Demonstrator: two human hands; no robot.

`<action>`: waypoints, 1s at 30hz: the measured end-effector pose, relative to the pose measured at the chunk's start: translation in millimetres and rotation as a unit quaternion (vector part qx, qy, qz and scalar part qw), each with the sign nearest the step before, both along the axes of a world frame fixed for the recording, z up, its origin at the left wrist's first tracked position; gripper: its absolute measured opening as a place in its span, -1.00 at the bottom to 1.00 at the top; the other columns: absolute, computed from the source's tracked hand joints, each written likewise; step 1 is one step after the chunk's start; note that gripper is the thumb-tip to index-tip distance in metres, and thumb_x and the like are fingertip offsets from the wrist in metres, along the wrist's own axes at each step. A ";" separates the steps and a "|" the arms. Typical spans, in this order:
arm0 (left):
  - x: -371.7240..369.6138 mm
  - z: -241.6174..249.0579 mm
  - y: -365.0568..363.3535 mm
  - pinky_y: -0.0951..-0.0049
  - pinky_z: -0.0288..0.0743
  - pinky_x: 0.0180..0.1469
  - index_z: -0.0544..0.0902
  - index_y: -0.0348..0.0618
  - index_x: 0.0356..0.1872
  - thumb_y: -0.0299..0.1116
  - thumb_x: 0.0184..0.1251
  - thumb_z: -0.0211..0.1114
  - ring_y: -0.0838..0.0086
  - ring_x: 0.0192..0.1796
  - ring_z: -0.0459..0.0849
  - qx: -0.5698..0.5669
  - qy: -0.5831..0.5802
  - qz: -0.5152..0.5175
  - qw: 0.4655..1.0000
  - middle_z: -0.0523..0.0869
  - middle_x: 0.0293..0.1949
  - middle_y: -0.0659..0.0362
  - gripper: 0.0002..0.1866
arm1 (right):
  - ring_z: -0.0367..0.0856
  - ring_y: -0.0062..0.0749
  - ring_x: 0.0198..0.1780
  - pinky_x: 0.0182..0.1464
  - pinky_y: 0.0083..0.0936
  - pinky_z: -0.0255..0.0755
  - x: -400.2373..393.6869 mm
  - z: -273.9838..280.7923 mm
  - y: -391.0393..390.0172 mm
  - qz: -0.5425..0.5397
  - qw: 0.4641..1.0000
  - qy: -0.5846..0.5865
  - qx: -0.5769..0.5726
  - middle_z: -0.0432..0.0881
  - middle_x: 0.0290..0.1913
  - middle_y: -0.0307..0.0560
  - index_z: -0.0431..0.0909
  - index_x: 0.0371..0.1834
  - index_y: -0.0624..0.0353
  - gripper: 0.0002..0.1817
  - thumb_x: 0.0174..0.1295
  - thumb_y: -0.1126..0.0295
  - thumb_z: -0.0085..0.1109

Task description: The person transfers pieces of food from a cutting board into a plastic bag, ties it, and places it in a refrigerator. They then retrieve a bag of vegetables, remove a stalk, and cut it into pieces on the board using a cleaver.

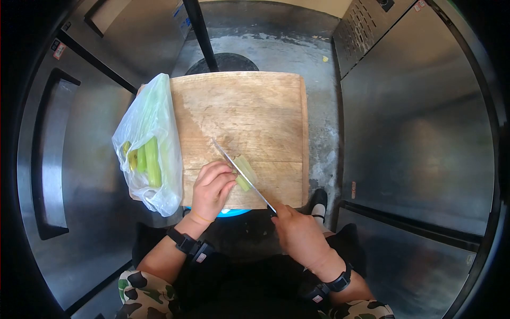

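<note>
On the wooden cutting board (249, 106), near its front edge, lie pale green stalk pieces (245, 167). My right hand (300, 234) is wrapped round the handle of a knife (241, 173), whose blade slants up and to the left across the stalk pieces. Just left of the blade, my left hand (214, 187) has its fingers curled together against the stalk; its fingertips partly hide what they press on. A white translucent plastic bag (164, 127) with green stalks (153, 162) in it rests over the board's left side.
Stainless steel cabinets (419, 127) stand on the right, with more (95, 133) on the left. Behind the board are a black pole (201, 34) and a dark round base (234, 62). Part of a blue object (234, 212) shows under the board's front edge. A shoe (319, 202) is at lower right.
</note>
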State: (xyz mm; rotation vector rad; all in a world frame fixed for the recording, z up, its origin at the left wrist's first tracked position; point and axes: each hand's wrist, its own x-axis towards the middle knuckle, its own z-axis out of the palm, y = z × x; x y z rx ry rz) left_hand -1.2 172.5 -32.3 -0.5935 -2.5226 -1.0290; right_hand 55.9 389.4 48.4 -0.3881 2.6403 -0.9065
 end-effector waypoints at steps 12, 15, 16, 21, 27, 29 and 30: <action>1.2 -1.1 -0.5 0.30 0.51 -0.05 0.64 -0.21 -0.39 -0.57 -0.12 0.42 0.19 -0.07 0.59 0.010 -0.006 0.004 1.000 0.61 -0.23 0.13 -0.80 | 0.63 0.10 -0.38 -0.34 -0.16 0.53 -9.6 -5.5 -12.2 0.014 0.999 -0.017 0.047 0.61 -0.36 0.17 0.39 -0.22 0.28 -0.87 0.22 0.49 0.06; 1.2 -1.5 -0.9 0.29 0.51 -0.04 0.64 -0.21 -0.39 -0.57 -0.11 0.42 0.18 -0.06 0.59 0.014 -0.014 0.005 1.000 0.62 -0.23 0.13 -0.81 | 0.65 0.09 -0.39 -0.35 -0.18 0.56 -11.9 -15.5 -21.6 0.014 0.998 0.004 0.060 0.61 -0.38 0.20 0.40 -0.22 0.29 -0.84 0.12 0.56 0.04; 1.1 -0.8 -0.9 0.29 0.51 -0.03 0.64 -0.21 -0.39 -0.57 -0.11 0.42 0.18 -0.05 0.59 0.014 -0.016 0.002 1.000 0.62 -0.23 0.13 -0.81 | 0.67 0.08 -0.41 -0.37 -0.20 0.58 -12.8 -18.2 -22.9 0.013 0.998 0.022 0.061 0.62 -0.39 0.21 0.40 -0.23 0.30 -0.81 0.06 0.62 0.02; 0.6 1.2 -0.2 0.28 0.51 -0.01 0.63 -0.21 -0.37 -0.57 -0.10 0.42 0.17 -0.03 0.59 0.017 -0.018 0.004 1.000 0.62 -0.23 0.13 -0.79 | 0.65 0.09 -0.39 -0.40 -0.19 0.55 -11.3 -21.8 -17.6 -0.005 0.999 0.054 0.001 0.61 -0.34 0.21 0.41 -0.21 0.30 -0.87 0.19 0.53 0.03; 0.4 -0.7 -1.0 0.28 0.51 -0.01 0.62 -0.21 -0.37 -0.57 -0.11 0.43 0.17 -0.03 0.59 0.014 -0.015 0.004 1.000 0.62 -0.22 0.12 -0.77 | 0.59 0.15 -0.30 -0.29 -0.10 0.45 -5.3 -2.7 -8.1 -0.040 0.999 -0.012 -0.016 0.58 -0.34 0.18 0.42 -0.20 0.27 -0.86 0.24 0.47 0.12; 0.7 -0.1 -0.7 0.28 0.51 -0.01 0.62 -0.21 -0.37 -0.57 -0.12 0.43 0.17 -0.03 0.59 0.017 -0.015 0.006 1.000 0.62 -0.22 0.12 -0.77 | 0.59 0.15 -0.30 -0.29 -0.10 0.46 -4.2 -0.4 -5.6 -0.037 0.999 -0.013 -0.012 0.59 -0.34 0.17 0.42 -0.20 0.27 -0.86 0.24 0.47 0.12; 0.4 0.1 -0.2 0.28 0.51 -0.01 0.62 -0.21 -0.37 -0.57 -0.13 0.43 0.17 -0.04 0.59 0.017 -0.015 0.006 1.000 0.62 -0.22 0.12 -0.77 | 0.59 0.15 -0.30 -0.29 -0.10 0.46 -3.6 0.4 -4.3 -0.036 0.999 -0.013 -0.012 0.59 -0.34 0.17 0.42 -0.20 0.27 -0.85 0.24 0.47 0.12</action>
